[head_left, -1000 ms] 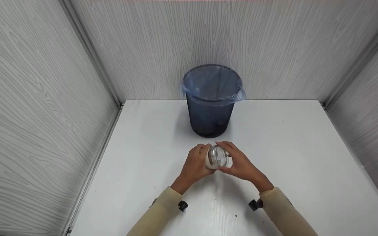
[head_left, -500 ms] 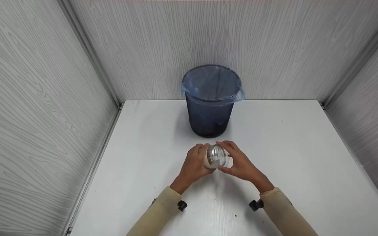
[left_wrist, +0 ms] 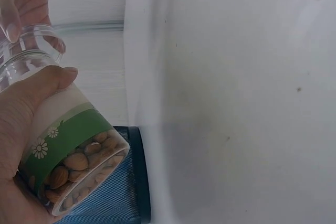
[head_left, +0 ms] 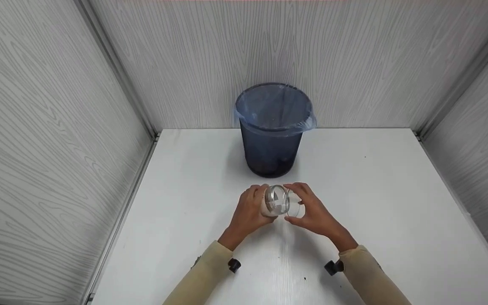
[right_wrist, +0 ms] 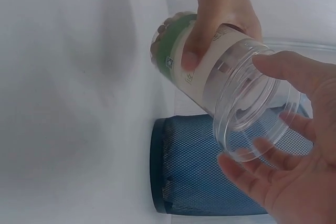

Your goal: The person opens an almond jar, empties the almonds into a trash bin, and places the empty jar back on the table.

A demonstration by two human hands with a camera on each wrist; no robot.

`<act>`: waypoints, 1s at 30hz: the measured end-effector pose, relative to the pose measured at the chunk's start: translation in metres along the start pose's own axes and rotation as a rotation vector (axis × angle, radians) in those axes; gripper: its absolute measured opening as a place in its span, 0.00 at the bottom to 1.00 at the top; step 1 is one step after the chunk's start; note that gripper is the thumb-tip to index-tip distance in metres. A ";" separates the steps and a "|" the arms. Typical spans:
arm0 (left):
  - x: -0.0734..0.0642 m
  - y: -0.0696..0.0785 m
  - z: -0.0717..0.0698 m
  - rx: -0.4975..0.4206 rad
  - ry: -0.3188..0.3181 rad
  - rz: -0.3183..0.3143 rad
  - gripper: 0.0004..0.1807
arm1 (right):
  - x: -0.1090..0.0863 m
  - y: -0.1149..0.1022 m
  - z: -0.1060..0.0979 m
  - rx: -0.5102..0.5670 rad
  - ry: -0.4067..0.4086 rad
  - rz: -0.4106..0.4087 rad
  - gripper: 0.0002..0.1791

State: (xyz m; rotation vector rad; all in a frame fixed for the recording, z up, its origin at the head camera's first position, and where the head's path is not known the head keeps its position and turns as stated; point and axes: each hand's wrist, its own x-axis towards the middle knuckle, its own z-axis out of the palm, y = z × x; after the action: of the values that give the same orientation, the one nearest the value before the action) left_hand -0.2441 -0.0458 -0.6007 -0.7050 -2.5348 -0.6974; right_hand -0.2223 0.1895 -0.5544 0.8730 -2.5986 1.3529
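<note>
My left hand grips a clear jar that lies tilted in the air, with a cream and green flowered label. Almonds are gathered at its bottom end. Opposite it, my right hand holds a clear lid by the rim, thumb on one side and fingers on the other. In the head view the lid stands just to the right of the jar's mouth, which faces right. The right wrist view shows lid and mouth close together, overlapping.
Behind the hands stands a dark blue mesh waste bin, lined with a thin clear bag folded over its rim. Grey wood-grain panels border the white table at the back and both sides.
The lid has shifted right with my right hand, and a wider stretch of it shows beside the jar's mouth. My left hand and the jar have moved slightly left.
</note>
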 end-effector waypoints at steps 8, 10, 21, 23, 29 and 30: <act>-0.001 0.000 -0.002 -0.004 0.003 -0.006 0.49 | -0.005 0.001 -0.001 0.008 0.012 0.023 0.49; -0.002 0.001 -0.001 -0.007 0.000 -0.006 0.49 | -0.006 0.002 0.000 0.007 0.013 0.021 0.49; -0.001 0.002 -0.002 0.008 0.005 -0.007 0.49 | -0.010 0.009 -0.001 0.022 0.017 0.050 0.48; -0.001 0.002 -0.002 0.008 0.009 -0.007 0.50 | -0.010 0.010 0.000 0.030 0.021 0.049 0.49; -0.003 0.003 -0.001 -0.002 0.009 -0.007 0.50 | -0.012 0.013 0.002 0.075 0.022 0.065 0.48; -0.003 0.003 0.000 -0.003 0.006 -0.009 0.50 | -0.013 0.013 0.002 0.083 0.024 0.066 0.48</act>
State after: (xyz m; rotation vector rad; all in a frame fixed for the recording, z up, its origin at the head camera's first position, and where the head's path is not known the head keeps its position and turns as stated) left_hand -0.2398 -0.0446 -0.6006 -0.6918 -2.5340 -0.7051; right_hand -0.2183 0.1996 -0.5696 0.7829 -2.5923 1.4881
